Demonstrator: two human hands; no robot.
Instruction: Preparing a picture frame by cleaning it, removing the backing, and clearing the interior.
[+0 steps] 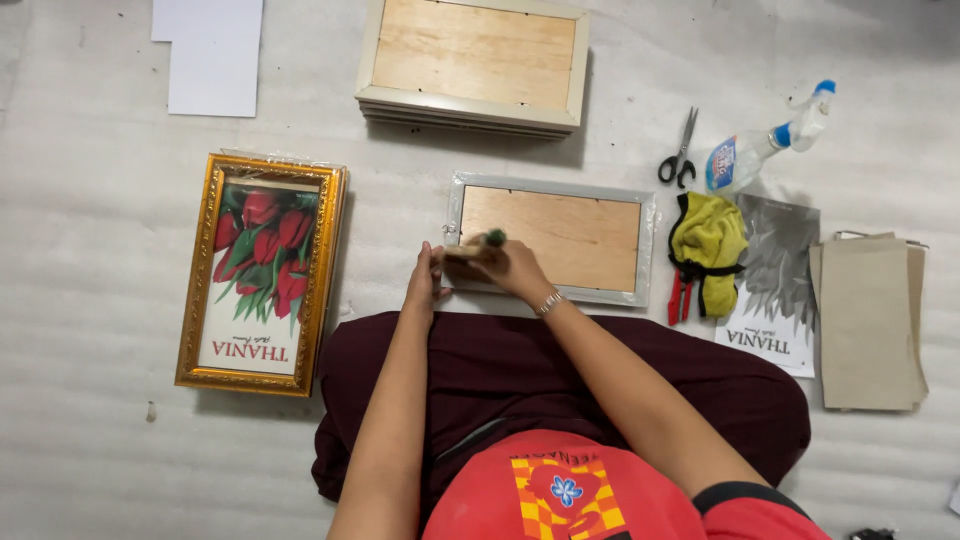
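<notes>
Silver frame face down on the padded floor just in front of the knees, wooden backing up, plastic wrap along its edges; right hand clamped on a small green-tipped tool at the near left corner, left hand pressed together with it, fingers steadying that same corner. Judging by this: backing in place, one corner being worked, other edges seemingly untouched. Beyond: finished gold frame with tulip print to the left, stack of frames ahead, scissors, spray bottle, yellow cloth and cardboard sheets to the right.
</notes>
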